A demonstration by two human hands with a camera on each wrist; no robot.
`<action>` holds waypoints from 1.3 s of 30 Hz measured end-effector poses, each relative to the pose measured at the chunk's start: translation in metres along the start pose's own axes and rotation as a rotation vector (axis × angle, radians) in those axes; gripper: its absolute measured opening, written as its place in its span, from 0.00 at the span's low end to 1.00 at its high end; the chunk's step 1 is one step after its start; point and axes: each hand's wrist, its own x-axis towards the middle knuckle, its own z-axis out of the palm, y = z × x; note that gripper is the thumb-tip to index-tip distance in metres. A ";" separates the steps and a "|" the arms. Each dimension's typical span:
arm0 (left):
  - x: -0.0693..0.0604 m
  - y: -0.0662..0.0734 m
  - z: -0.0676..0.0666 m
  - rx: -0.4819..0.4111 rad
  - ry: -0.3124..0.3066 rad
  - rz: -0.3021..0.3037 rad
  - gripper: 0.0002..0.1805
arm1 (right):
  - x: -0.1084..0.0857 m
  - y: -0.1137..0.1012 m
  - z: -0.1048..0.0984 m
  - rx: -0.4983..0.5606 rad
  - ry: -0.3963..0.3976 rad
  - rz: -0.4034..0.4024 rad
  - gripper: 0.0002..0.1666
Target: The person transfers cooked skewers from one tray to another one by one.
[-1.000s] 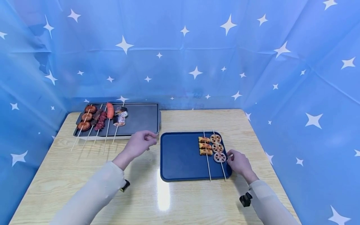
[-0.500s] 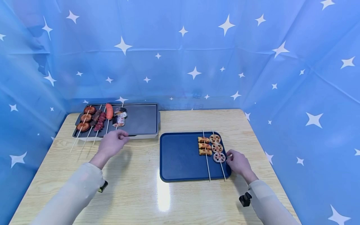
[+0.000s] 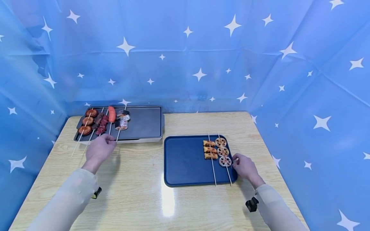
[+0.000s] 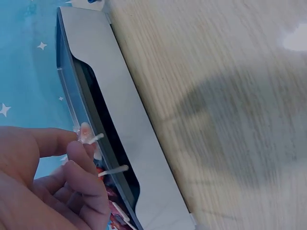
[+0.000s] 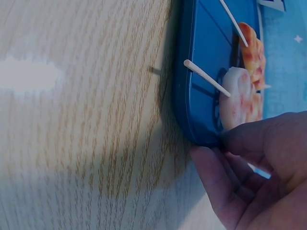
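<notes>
My left hand (image 3: 99, 149) hovers at the front edge of the dark grill plate (image 3: 145, 123), fingers loosely bent, close to the sticks of the sausage skewer (image 3: 111, 115) and the skewer of dark-edged fish-like slices (image 3: 122, 122). In the left wrist view two stick ends (image 4: 115, 170) poke out past the fingers, and no grip on them shows. My right hand (image 3: 245, 165) pinches the right rim of the blue tray (image 3: 185, 160) between thumb and fingers. On that tray lie a lotus root skewer (image 3: 223, 151) and a skewer of browned yellow pieces (image 3: 210, 150).
Left on the grill plate lie a skewer of brown round slices (image 3: 88, 121), a dark meat skewer (image 3: 97, 120) and a red meat skewer (image 3: 102, 125). Their sticks overhang the front of the grill. A blue star-patterned curtain (image 3: 173, 64) surrounds the wooden table (image 3: 138, 199).
My left hand has moved left from beside the tray, along the front of the grill, to the sausage skewer's stick. The right hand stays on the tray rim.
</notes>
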 end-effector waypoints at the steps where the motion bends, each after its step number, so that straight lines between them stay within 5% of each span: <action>1: 0.000 -0.002 0.000 0.009 -0.006 -0.002 0.17 | 0.000 0.000 0.000 0.001 0.000 0.002 0.13; 11: 0.000 -0.010 0.002 0.062 -0.083 0.011 0.16 | -0.001 0.000 -0.001 0.005 -0.004 -0.007 0.13; 26: 0.005 -0.009 0.001 0.027 -0.072 -0.001 0.16 | 0.001 0.000 0.001 0.000 -0.007 0.006 0.13; 39: 0.007 -0.006 -0.002 -0.223 -0.203 -0.084 0.23 | 0.001 0.001 0.000 -0.003 -0.002 -0.004 0.12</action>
